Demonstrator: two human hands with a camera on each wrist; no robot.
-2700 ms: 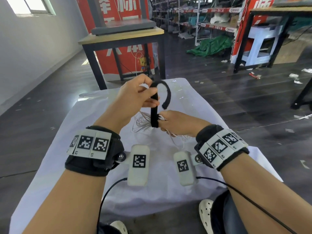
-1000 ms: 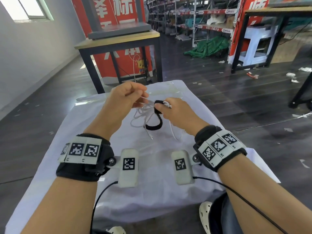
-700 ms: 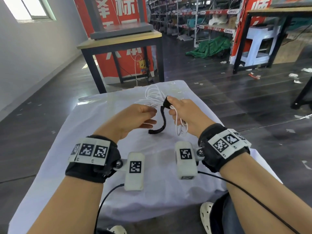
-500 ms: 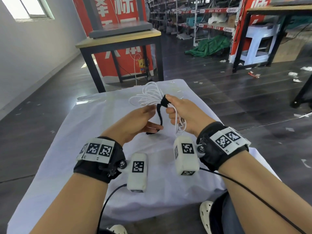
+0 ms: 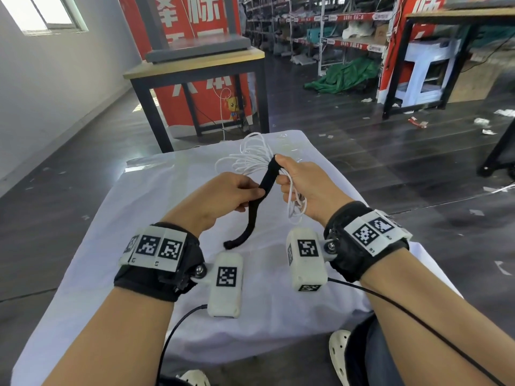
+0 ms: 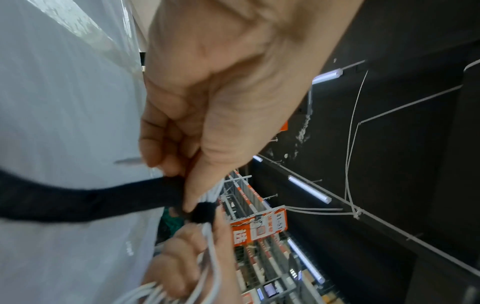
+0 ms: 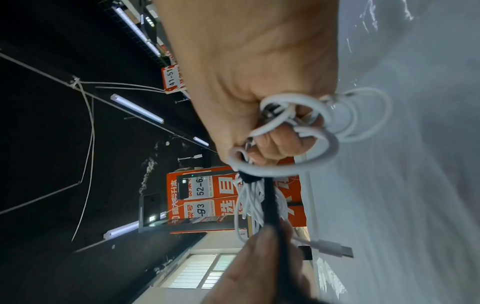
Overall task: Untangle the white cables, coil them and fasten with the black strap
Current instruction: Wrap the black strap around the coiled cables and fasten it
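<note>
Two hands met at frame centre above the desk. Right hand clenched the coiled cables; left hand pinched the strap, whose tail hung toward the cloth.

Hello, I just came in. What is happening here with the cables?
A person is bundling white cables over a table with a white cloth. The right hand grips the coiled cables together with one end of the black strap. The left hand pinches the strap further down; its free end hangs toward the cloth. The strap is not yet fastened.
</note>
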